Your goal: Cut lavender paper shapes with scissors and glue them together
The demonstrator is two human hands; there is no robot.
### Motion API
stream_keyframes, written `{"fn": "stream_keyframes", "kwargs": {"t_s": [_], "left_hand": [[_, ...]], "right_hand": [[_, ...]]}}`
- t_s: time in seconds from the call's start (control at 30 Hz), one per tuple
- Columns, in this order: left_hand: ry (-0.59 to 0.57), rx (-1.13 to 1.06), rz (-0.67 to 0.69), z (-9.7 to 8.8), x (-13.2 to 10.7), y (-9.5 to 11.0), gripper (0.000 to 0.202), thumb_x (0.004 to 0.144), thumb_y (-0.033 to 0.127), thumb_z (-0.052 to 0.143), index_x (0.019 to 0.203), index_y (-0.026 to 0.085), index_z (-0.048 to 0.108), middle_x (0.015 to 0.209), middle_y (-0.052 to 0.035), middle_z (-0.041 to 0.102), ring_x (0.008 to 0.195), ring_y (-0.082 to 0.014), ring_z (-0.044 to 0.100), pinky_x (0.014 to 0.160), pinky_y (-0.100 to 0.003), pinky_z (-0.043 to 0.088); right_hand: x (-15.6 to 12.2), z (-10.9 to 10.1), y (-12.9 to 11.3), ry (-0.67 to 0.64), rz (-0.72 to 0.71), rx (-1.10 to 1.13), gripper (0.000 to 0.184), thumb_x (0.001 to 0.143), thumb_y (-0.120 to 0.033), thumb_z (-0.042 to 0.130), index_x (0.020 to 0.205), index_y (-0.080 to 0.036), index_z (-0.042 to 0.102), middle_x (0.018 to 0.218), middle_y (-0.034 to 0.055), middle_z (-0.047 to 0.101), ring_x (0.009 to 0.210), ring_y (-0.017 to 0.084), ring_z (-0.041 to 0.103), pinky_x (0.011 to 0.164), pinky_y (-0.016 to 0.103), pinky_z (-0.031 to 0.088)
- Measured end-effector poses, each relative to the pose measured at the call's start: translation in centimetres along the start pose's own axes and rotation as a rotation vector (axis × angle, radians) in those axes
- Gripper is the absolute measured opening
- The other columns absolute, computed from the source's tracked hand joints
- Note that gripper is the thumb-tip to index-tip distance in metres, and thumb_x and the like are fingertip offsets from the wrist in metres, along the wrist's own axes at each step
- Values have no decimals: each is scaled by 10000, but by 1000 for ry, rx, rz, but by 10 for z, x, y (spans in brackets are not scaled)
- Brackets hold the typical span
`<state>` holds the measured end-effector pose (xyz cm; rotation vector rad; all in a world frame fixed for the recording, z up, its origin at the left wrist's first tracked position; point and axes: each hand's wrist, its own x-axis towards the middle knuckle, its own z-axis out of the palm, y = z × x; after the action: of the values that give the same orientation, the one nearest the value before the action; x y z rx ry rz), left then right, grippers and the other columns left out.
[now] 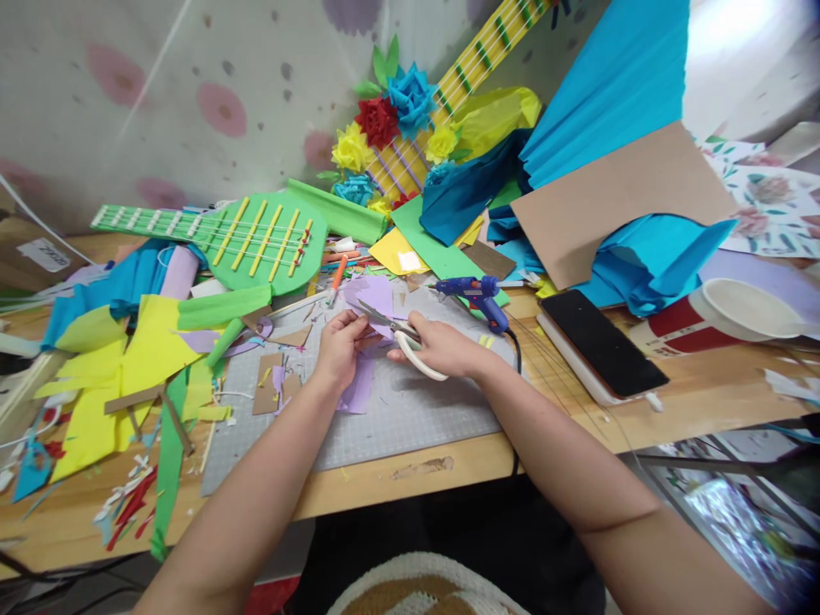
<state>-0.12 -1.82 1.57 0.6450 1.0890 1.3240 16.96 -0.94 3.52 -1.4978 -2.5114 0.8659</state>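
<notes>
My right hand (436,342) is closed around the white handles of a pair of scissors (419,354). The blades point left and slightly away, across a piece of purple paper (375,295). My left hand (342,342) pinches the near left edge of that paper, close to the blade tips. Under my hands lies a grey cutting mat (410,418). Another purple sheet (357,389) rests on the mat between my wrists. Brown cardboard scraps (267,384) lie left of my left hand.
A blue glue gun (477,295) lies just beyond my right hand, its cord running over the table edge. A green paper guitar (262,243) is at the back left. On the right are a phone (602,342) and a tilted paper cup (711,316). Paper scraps (141,359) cover the left side.
</notes>
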Motion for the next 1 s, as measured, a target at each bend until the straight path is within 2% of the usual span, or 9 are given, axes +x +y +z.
{"fn": "stream_keyframes", "kwargs": {"t_s": [0.27, 0.7, 1.0], "left_hand": [[-4, 47, 79, 1, 0, -1, 241, 535, 277, 710, 679, 149, 565, 654, 20, 594, 572, -94, 560, 545, -226, 486], [-32, -36, -13, 2, -1, 0, 192, 556, 218, 706, 669, 139, 572, 622, 4, 605, 570, -109, 582, 552, -234, 502], [-53, -4, -28, 0, 1, -2, 196, 594, 234, 700, 688, 136, 559, 640, -11, 620, 603, -116, 608, 572, -235, 517]], "right_hand": [[-1, 0, -3, 32, 3, -26, 576, 710, -710, 422, 940, -182, 433, 861, 83, 626, 696, 192, 559, 537, 231, 308], [1, 3, -6, 59, 36, 25, 566, 710, -683, 464, 950, -170, 469, 847, 86, 626, 683, 171, 552, 534, 226, 303], [5, 2, -1, 77, 33, -5, 542, 718, -671, 463, 912, -165, 483, 797, 72, 610, 640, 155, 513, 515, 225, 285]]}}
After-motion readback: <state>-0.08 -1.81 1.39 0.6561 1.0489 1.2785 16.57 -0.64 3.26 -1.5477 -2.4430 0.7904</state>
